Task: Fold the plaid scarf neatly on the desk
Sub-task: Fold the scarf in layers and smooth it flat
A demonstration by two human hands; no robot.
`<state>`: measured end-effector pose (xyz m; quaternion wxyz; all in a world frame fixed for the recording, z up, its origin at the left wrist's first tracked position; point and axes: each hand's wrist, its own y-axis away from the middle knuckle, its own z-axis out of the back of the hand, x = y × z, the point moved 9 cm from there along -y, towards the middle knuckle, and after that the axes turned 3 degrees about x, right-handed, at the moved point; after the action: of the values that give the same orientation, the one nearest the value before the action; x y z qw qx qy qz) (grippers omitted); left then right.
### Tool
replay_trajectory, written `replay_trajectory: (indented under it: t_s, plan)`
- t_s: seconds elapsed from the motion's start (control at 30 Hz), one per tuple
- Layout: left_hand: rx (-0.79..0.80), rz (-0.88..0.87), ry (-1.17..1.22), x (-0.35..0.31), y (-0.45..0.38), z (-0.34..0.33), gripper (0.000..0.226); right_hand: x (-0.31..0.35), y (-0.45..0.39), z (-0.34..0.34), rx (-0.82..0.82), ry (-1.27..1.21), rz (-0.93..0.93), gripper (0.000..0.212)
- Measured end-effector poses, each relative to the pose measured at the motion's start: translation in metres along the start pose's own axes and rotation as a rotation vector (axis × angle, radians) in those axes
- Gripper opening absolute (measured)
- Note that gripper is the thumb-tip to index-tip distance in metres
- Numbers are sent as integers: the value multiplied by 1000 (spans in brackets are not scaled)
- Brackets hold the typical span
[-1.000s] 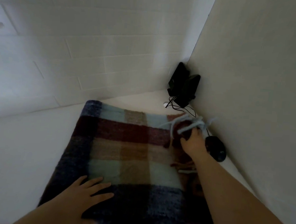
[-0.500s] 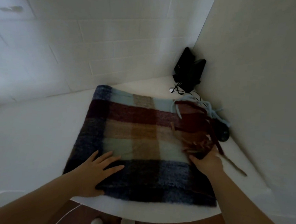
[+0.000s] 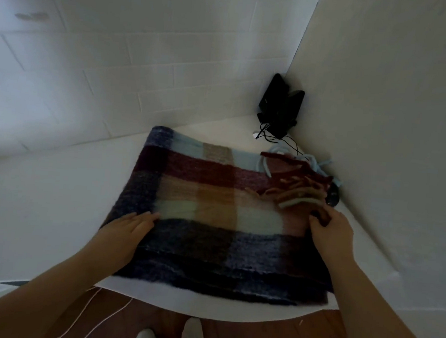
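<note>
The plaid scarf (image 3: 214, 207) lies folded in a thick rectangle on the white desk (image 3: 43, 196), with bands of navy, maroon, tan and pale blue. Its fringe (image 3: 298, 188) of tan, maroon and light-blue tassels is bunched on top at the right end. My left hand (image 3: 126, 230) rests flat, fingers together, on the scarf's near-left corner. My right hand (image 3: 331, 233) pinches the scarf's right edge just below the fringe.
A black device (image 3: 280, 107) with thin cables stands in the far corner where the tiled wall meets a plain panel (image 3: 391, 127) on the right. A small round black object (image 3: 332, 197) lies beside the fringe. Below the desk edge are wooden floor and my shoes (image 3: 192, 330).
My right hand drew back from the far right corner to the middle of the right edge, dragging the fringe onto the scarf. My left hand stayed pressed on the near-left corner.
</note>
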<state>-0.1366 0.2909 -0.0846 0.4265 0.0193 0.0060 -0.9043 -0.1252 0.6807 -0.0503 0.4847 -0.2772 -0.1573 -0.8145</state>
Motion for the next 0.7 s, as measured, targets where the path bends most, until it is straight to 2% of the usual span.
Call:
replay_trajectory:
  t_s: [0.07, 0.1, 0.17, 0.2, 0.27, 0.33, 0.4, 0.47, 0.5, 0.6, 0.7]
  plan:
    - [96, -127, -101, -4, 16, -23, 62, -17, 13, -19, 130, 62, -54, 40]
    - [204, -184, -152, -6, 24, -43, 63, -34, 23, -37, 253, 106, -124, 54]
    - [412, -171, -176, -7, 38, -71, 50, -72, 42, -61, 426, 179, -352, 80]
    - [444, -139, -150, -8, 41, -75, 45, -84, 48, -63, 419, 167, -448, 88]
    - [445, -32, -4, -2, 37, -74, 49, -92, 55, -50, 254, 70, -552, 101]
    - [307, 51, -21, 5, 27, -58, 57, -94, 56, -33, 78, -26, -589, 106]
    - [262, 209, 31, 20, 22, -54, 60, -100, 54, -34, 113, -39, -635, 104]
    - [324, 375, 124, 36, 27, -56, 61, -100, 57, -48, 297, -58, -686, 93]
    - [308, 390, 141, 37, 27, -56, 60, -97, 58, -52, 364, -75, -699, 82]
    - [414, 316, 89, 21, 27, -71, 52, -83, 56, -57, 458, -217, -739, 53]
    - [516, 201, 117, -6, 18, -84, 58, -33, 43, -53, 491, -396, -613, 37]
